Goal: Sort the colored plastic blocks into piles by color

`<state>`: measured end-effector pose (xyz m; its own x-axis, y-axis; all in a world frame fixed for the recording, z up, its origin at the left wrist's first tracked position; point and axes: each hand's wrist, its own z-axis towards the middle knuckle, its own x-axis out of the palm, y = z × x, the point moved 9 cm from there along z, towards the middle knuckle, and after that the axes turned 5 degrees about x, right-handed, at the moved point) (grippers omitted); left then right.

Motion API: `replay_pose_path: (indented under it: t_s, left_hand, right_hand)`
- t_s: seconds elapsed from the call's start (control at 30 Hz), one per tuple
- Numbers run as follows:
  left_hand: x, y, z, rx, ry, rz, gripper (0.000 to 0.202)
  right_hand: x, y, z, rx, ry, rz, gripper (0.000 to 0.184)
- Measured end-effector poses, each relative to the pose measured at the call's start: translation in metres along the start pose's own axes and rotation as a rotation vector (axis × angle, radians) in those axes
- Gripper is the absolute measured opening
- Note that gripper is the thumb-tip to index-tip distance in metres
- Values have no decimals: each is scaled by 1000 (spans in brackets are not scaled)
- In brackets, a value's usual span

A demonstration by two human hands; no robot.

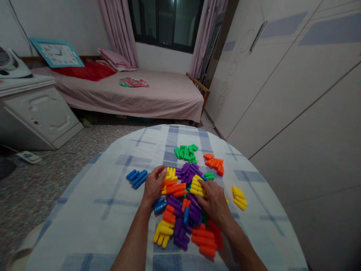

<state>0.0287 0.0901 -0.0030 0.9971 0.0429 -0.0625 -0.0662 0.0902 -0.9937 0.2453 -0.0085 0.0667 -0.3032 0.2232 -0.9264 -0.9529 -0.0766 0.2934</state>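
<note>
A pile of finger-shaped plastic pieces lies on the round table, with purple pieces [175, 203] through its middle. My left hand [154, 183] is at the pile's left side, its fingers curled against yellow pieces [170, 173] and orange pieces [175, 189]; its fingertips are partly hidden. Across the pile, my right hand [213, 198] has thumb and fingers around a yellow cluster [196, 186]. Near my left wrist lie dark blue pieces [160, 205]. Closer to me are a yellow hand-shaped cluster [163, 232] and larger-looking orange pieces [203, 239].
Separate groups surround the pile: blue pieces [137, 178] at left, green pieces [186, 153] at the back, orange pieces [214, 163] and yellow pieces [239, 198] at right. A checked cloth [113, 226] covers the table. Beyond stand a bed [169, 90], a cabinet [42, 116] and a wardrobe [296, 113].
</note>
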Motion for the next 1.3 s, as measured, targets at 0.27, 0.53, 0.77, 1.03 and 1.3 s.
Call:
replay_pose_path:
  t_s: [0.27, 0.53, 0.77, 1.03, 1.3]
  left_hand:
    - [1, -5, -1, 16, 22, 36, 47]
    - [-1, -6, -1, 9, -8, 34, 46]
    - [0, -5, -2, 4, 10, 35, 48]
    - [0, -6, -3, -11, 14, 18, 50]
    - [1, -1, -1, -12, 11, 4, 49]
  right_hand:
    - [-40, -37, -13, 124, -254, 129, 29]
    - [-52, -177, -41, 508, -412, 59, 44]
    - [-27, -187, -52, 647, -385, -17, 56]
    - [-30, -163, -35, 417, -379, -116, 51]
    - [-30, -144, -32, 304, -327, -121, 34]
